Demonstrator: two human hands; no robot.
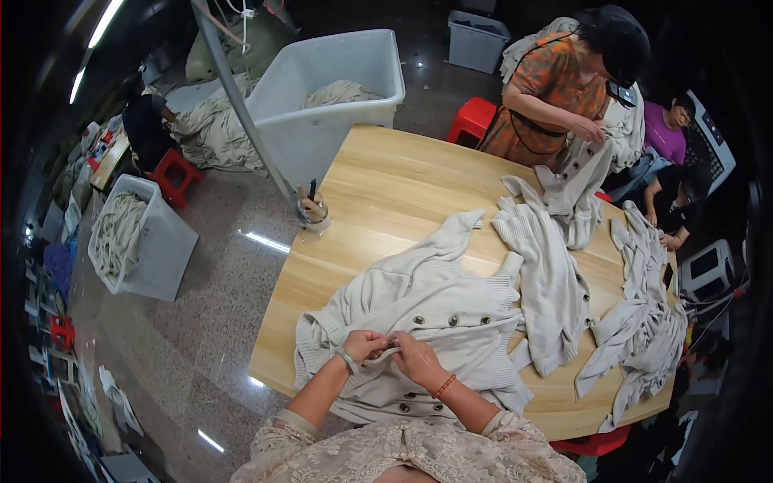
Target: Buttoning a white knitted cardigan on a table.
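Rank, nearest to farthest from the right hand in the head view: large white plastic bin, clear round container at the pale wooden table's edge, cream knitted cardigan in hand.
From the right hand:
1. Cream knitted cardigan, touching it.
2. Clear round container, left, at the edge of the wooden table.
3. Large white plastic bin, beyond the table, left.

1. Cardigan (403,296): matt knit cloth, ribbed edges.
2. Buttons (453,320): hard-looking, glossy.
3. Tabletop (370,181): smooth wood grain, low sheen.
4. Large bin (286,153): smooth plastic.
5. Floor (217,314): speckled, polished, stone-like.
6. Wearer's top (459,447): lacy cloth.
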